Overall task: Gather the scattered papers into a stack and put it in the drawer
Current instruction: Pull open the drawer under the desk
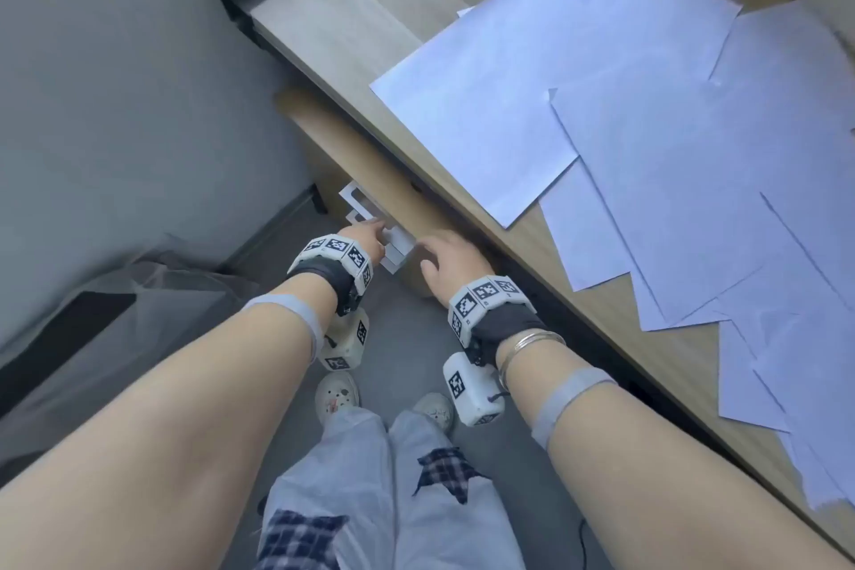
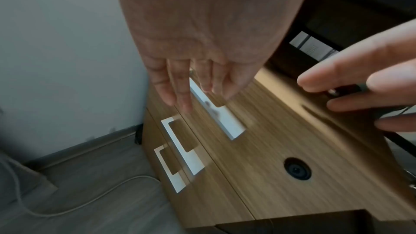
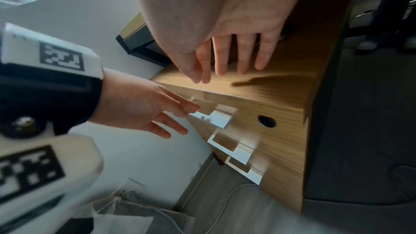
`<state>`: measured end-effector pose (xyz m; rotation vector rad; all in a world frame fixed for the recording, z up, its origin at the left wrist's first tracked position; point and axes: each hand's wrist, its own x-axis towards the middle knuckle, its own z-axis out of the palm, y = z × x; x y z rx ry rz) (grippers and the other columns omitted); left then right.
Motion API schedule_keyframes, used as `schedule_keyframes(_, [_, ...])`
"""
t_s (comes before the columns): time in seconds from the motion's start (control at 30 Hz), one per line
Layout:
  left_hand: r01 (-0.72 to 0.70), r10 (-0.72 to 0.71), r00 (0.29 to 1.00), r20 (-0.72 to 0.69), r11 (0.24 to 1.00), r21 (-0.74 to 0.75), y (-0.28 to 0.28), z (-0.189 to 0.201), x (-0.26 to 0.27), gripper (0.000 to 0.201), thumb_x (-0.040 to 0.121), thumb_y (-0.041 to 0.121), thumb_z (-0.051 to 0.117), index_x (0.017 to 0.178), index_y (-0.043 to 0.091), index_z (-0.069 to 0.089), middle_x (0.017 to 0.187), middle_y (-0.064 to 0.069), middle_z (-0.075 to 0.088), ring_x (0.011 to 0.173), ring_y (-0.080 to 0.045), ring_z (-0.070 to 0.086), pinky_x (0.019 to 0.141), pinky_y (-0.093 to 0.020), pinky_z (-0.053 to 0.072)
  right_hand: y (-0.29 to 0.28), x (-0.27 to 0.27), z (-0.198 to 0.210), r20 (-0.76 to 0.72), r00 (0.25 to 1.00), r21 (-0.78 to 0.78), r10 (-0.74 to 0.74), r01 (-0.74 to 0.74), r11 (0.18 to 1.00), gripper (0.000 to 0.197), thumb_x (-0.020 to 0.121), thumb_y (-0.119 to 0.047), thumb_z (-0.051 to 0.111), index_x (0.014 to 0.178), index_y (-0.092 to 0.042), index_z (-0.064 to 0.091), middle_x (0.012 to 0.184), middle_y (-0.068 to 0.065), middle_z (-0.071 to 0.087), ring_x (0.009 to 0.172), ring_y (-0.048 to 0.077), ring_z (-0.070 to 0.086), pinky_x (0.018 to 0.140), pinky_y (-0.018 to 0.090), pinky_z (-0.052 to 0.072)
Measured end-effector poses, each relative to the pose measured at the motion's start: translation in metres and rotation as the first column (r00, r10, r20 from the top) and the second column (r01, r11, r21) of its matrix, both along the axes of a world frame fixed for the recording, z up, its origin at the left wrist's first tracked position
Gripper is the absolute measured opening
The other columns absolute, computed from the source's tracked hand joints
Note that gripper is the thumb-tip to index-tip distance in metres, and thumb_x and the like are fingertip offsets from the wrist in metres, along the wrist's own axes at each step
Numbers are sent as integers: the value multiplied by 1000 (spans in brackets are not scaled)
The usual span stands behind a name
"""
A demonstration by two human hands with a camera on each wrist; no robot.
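Note:
Several white papers point(image 1: 647, 143) lie scattered and overlapping on the wooden desk point(image 1: 351, 14), partly over its front edge. Beneath the desk stands a wooden drawer cabinet point(image 2: 258, 140) with three drawers, all closed, each with a white handle. My left hand point(image 2: 186, 95) reaches with straight fingers to the top drawer's handle point(image 2: 216, 113); in the right wrist view its fingertips point(image 3: 191, 109) touch the handle's point(image 3: 213, 118) left end. My right hand point(image 3: 225, 67) rests with spread fingers on the cabinet's top, holding nothing. In the head view the left hand point(image 1: 370, 234) and right hand point(image 1: 439, 255) sit side by side.
A grey wall point(image 1: 115, 83) closes off the left, close beside the cabinet. A white cable point(image 2: 90, 205) runs over the grey floor, and a grey bag point(image 1: 115, 315) lies at the left. A round lock hole point(image 2: 297, 168) is in the top drawer front. My feet point(image 1: 337, 393) stand before the cabinet.

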<state>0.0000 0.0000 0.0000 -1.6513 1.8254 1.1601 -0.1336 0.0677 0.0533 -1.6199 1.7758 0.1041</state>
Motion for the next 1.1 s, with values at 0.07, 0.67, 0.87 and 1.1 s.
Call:
schedule_keyframes(0.07, [31,-30,999,-16,1000,4,-4,-4,2,57,97,10,37,150,13,18,161,-1,9,147,-20,20,118,-32,23,-3,-1,-3,-6,999,-3,-42,42,999,42,91,-16,47,133,-18,50,144,1,44,130,25,44,107,42,38])
schedule_keyframes(0.67, [-506,501,862,-71,855,-111,5,-13,4,41,97,34,25,101,6,56,98,-17,60,85,-31,54,69,-31,37,-8,0,-10,-61,998,-12,-29,28,1000,40,89,-6,43,127,-14,53,141,-1,43,117,25,51,97,33,44])
schedule_keyframes(0.87, [-654,658,753,-12,746,-129,17,-14,12,49,92,47,38,119,8,50,111,-14,64,96,-34,61,68,-34,39,-11,-1,-12,-66,997,-11,-26,25,1000,41,88,-4,41,126,-14,53,141,-4,43,109,21,58,91,35,51])
schedule_keyframes(1.1, [-790,795,606,-8,601,-121,31,-7,26,43,86,25,47,123,6,39,105,-16,63,75,-30,49,64,-34,38,-12,1,-8,-111,994,8,-6,7,1000,43,88,-5,41,129,-15,51,144,-4,39,115,21,55,92,32,50])
